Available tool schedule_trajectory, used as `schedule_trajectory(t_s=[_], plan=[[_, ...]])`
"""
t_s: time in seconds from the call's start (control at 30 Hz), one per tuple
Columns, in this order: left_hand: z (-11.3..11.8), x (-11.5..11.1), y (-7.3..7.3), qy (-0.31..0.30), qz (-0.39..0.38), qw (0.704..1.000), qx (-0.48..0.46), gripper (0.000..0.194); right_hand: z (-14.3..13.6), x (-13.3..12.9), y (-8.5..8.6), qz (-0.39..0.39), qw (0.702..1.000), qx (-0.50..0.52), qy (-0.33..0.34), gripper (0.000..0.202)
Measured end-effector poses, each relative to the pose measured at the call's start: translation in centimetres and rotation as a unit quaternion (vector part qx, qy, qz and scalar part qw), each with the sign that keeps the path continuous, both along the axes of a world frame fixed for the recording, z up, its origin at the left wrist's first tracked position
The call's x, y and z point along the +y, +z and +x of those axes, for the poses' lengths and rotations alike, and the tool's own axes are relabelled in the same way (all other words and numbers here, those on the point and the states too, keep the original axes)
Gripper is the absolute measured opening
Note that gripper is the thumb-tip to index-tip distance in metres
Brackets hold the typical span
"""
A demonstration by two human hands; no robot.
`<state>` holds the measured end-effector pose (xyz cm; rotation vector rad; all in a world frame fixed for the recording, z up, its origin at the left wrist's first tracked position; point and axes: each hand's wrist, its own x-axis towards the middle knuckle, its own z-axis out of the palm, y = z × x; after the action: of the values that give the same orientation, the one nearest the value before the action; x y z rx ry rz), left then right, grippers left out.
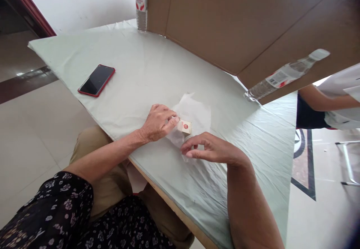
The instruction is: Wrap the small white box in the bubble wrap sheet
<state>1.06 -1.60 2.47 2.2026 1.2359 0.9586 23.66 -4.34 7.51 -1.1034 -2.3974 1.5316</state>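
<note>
Floral sleeve point(66, 200) foremost, your left hand point(159, 123) pinched thin sheet point(201, 110), right hand point(212, 148) near-closed, hold unclear, box point(186, 127) seemingly only partly wrapped.

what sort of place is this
Probably a shared indoor workspace: there is a covered table, an upright cardboard panel on it, and another person's arm beyond the panel.
</note>
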Motion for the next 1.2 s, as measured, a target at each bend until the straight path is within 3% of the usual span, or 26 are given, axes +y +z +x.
schedule_trajectory(t_s=[0.07, 0.13, 0.23, 0.37, 0.47, 0.57, 0.63, 0.73, 0.83, 0.93, 1.03, 1.1, 1.13, 1.2], plan=[[-0.2, 0.5, 0.0, 0.02, -0.054, 0.998, 0.002, 0.035, -0.2, -0.1, -0.2, -0.023, 0.999, -0.024, 0.04, 0.028], [-0.3, 0.9, -0.3, 0.022, -0.093, 0.995, 0.03, 0.027, -0.2, 0.0, -0.3, -0.017, 0.999, -0.025, 0.036, 0.028], [-0.3, 1.1, -0.8, -0.014, -0.089, 0.99, 0.11, 0.017, 0.2, 0.2, -0.3, 0.026, 0.999, -0.012, -0.045, 0.03], [-0.5, 0.8, -0.8, -0.068, -0.067, 0.981, 0.171, 0.045, 0.2, 0.5, -1.0, 0.184, 0.959, -0.014, -0.214, 0.03], [-1.3, 0.7, -0.3, -0.106, -0.066, 0.973, 0.197, 0.063, -0.5, 0.6, -2.5, 0.266, 0.94, -0.049, -0.209, 0.052], [-2.3, 0.9, 0.1, -0.162, -0.059, 0.958, 0.228, 0.068, -0.6, 1.0, -3.7, 0.295, 0.934, -0.084, -0.182, 0.05], [-3.0, 1.1, 0.2, -0.18, -0.057, 0.952, 0.243, 0.07, 0.6, 1.6, -3.8, 0.305, 0.925, -0.088, -0.208, 0.044], [-3.6, 1.4, 0.1, -0.172, -0.054, 0.95, 0.253, 0.072, 4.3, 2.7, -3.5, 0.313, 0.891, -0.093, -0.317, 0.043], [-3.7, 1.5, -0.1, -0.162, -0.057, 0.953, 0.251, 0.072, 8.6, 3.6, -3.4, 0.277, 0.842, -0.191, -0.421, 0.04], [-3.7, 1.5, -0.1, -0.158, -0.057, 0.956, 0.241, 0.073, 10.8, 3.7, -3.6, 0.237, 0.818, -0.259, -0.456, 0.046], [-3.8, 1.6, -0.1, -0.164, -0.056, 0.959, 0.223, 0.071, 10.0, 3.2, -3.1, 0.304, 0.8, -0.222, -0.466, 0.055], [-3.9, 1.7, -0.2, -0.169, -0.06, 0.96, 0.215, 0.071, 8.0, 2.7, -2.6, 0.379, 0.803, -0.171, -0.428, 0.053], [-3.9, 1.8, -0.2, -0.171, -0.062, 0.96, 0.214, 0.071, 6.8, 2.4, -2.5, 0.403, 0.82, -0.145, -0.38, 0.051], [-3.8, 1.9, -0.3, -0.169, -0.063, 0.96, 0.215, 0.071, 4.5, 1.9, -2.5, 0.379, 0.882, -0.139, -0.241, 0.057]])
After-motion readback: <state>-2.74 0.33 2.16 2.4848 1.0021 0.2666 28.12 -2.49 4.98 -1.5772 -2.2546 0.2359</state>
